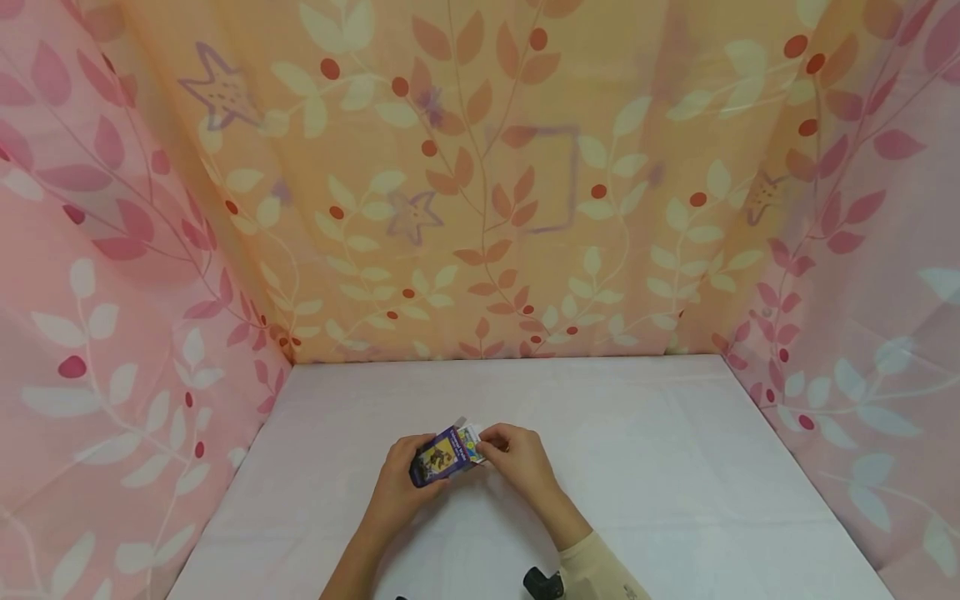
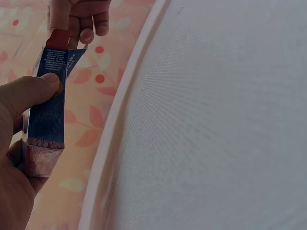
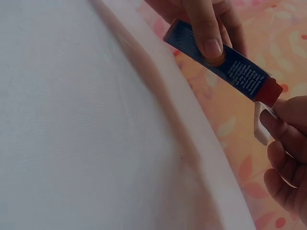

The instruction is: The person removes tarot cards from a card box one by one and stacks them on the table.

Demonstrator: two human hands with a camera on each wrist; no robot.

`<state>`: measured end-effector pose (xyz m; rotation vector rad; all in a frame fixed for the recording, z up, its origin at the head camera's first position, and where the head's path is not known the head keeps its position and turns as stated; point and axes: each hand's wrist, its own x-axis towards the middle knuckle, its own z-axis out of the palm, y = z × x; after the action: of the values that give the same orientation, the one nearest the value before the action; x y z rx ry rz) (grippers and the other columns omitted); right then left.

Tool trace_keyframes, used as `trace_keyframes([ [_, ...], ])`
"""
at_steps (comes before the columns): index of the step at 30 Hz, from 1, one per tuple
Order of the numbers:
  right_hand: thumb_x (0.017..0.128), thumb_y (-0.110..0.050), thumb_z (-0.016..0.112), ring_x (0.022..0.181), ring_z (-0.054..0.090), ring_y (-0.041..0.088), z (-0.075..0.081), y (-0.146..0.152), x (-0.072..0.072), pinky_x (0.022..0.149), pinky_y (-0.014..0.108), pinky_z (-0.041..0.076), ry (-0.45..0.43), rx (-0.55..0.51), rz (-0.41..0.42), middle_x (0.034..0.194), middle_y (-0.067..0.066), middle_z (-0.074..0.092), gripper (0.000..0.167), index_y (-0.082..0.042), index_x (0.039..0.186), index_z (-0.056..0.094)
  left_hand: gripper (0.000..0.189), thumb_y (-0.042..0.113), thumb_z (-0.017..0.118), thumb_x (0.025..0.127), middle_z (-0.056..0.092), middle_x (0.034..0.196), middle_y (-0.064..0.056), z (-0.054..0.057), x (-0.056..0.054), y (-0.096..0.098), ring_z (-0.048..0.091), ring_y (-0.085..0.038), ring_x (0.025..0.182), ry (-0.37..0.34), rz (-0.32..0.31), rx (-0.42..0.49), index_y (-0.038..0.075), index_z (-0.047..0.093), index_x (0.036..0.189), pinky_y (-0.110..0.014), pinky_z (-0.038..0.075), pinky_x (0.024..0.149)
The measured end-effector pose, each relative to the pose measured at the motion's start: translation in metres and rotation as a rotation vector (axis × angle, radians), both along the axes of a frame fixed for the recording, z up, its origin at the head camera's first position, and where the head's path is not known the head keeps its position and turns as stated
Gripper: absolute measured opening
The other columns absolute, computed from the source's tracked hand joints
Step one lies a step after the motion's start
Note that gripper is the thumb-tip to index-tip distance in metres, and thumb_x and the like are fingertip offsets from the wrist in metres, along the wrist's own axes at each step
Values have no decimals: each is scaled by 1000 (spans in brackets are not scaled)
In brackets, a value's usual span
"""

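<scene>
1. Two hands in the head view. Left hand (image 1: 405, 483) grips a small purple-blue box (image 1: 437, 457) by its sides, near the middle of the white table (image 1: 637, 450), held above it. Right hand (image 1: 517, 458) pinches the printed insert (image 1: 471, 440) poking from the open end; can't tell if a flap is caught too. Patterned cloth (image 1: 480, 275) walls three sides, orange behind, pink left and right.

2. Left wrist view: left thumb presses the narrow blue side, fingers behind. Thin card, probably light and stiffish, easily dented; glossy, so maybe a bit slippery. Best hold: narrow sides, lightly. Red flap (image 2: 57, 38) up at the open end, looks easy to crease or tear.

3. Right wrist view: right thumb and finger pressed together at the open end, other fingers curled. Pale flap-like piece (image 3: 261, 127) hangs there; take insert by its edge. Tabletop looks smooth, cloth-covered.
</scene>
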<state>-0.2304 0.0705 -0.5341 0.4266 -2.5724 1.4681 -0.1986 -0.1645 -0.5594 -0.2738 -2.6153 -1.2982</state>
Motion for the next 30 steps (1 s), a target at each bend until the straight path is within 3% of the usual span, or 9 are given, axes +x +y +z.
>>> trace_keyframes([
  [16, 90, -19, 78, 72, 62, 5, 1, 7, 7, 63, 21, 53, -19, 20, 14, 82, -10, 72, 12, -15, 101, 76, 75, 21, 95, 72, 57, 136, 2, -1, 0, 1, 53, -18, 123, 13, -1, -8, 24, 58, 137, -49, 47, 107],
  [30, 90, -22, 80, 69, 59, 5, 4, 15, 10, 60, 21, 51, 38, -4, -49, 78, -12, 70, 12, -17, 101, 77, 76, 25, 95, 73, 55, 137, 4, -1, 1, 1, 52, -16, 123, -1, -11, -2, 27, 56, 139, -49, 47, 106],
])
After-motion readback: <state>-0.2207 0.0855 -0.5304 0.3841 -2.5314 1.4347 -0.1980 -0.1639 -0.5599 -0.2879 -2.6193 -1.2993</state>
